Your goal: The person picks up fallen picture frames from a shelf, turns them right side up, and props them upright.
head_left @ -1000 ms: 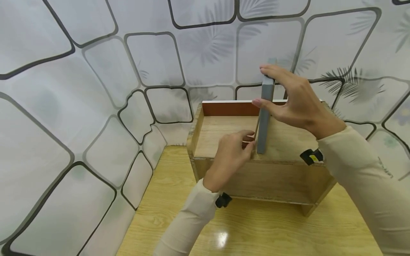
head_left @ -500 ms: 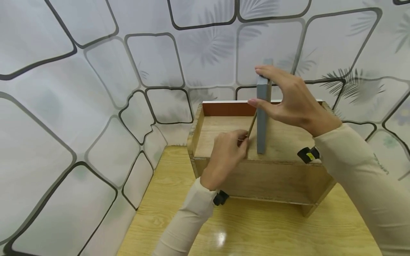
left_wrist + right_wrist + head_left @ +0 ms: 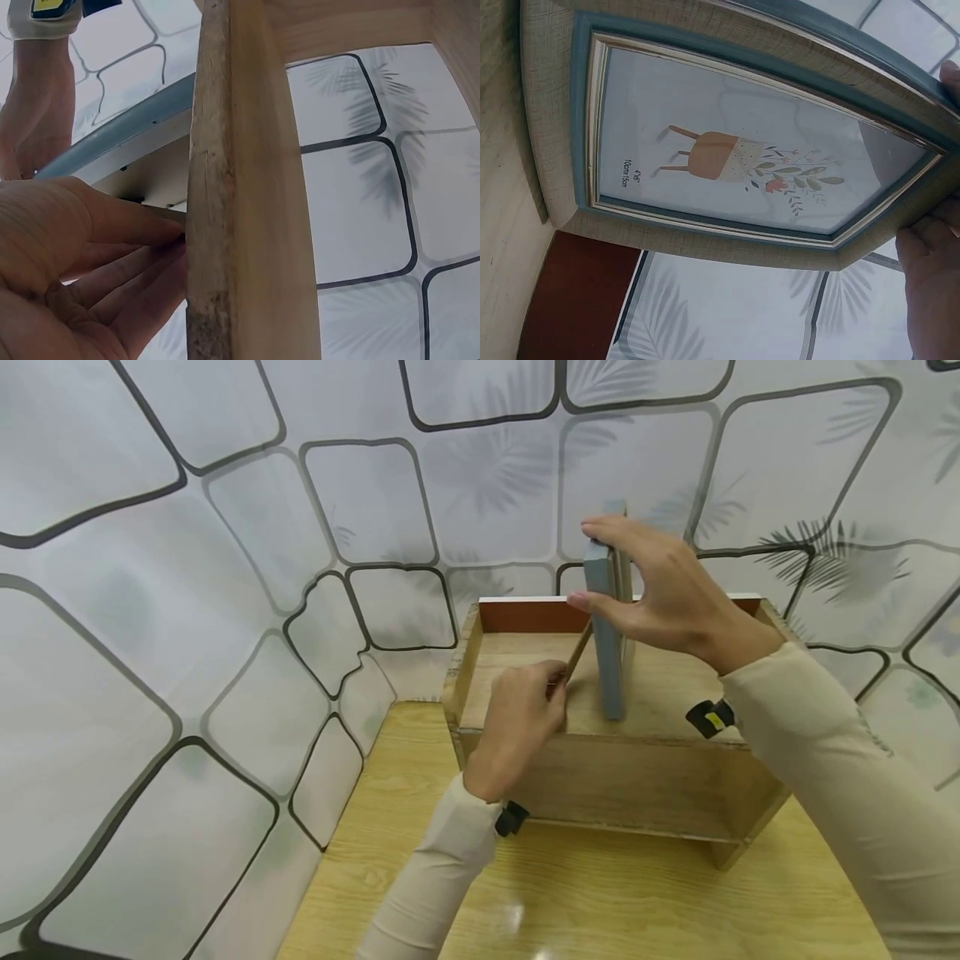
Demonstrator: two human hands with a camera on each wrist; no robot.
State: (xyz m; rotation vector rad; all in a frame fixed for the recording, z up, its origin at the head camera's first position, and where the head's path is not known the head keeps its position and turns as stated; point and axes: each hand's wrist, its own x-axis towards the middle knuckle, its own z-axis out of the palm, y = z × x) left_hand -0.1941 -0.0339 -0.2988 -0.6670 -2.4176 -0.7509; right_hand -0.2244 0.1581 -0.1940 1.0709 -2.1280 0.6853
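Here's the frame (image 3: 607,668), standing on the shelf's (image 3: 693,697) top board about midway along, its lower near corner close to the front edge. From the head view it's edge-on, its top tipping slightly toward the shelf's left end. The right hand (image 3: 667,585) has it up high: thumb against the near side, fingers over the top, the gap between them wide, the grip bent round the frame.

Down to the left hand (image 3: 517,722), low by the front edge, thumb and fingers nearly together, pinching the thin stand (image 3: 578,652) that slants out from the frame's back on the left side. The left wrist view has those fingertips partly hidden by the shelf's edge.

Over to the right wrist view, and there's the front: a print (image 3: 727,157) of a tan vase on legs, leaves and a reddish flower, turned sideways, with small size lettering at one end.

Behind, a red-brown panel (image 3: 517,617) lines the shelf's back edge. The shelf itself stands on a wood-grain table (image 3: 397,777), patterned wall (image 3: 247,543) all around behind.
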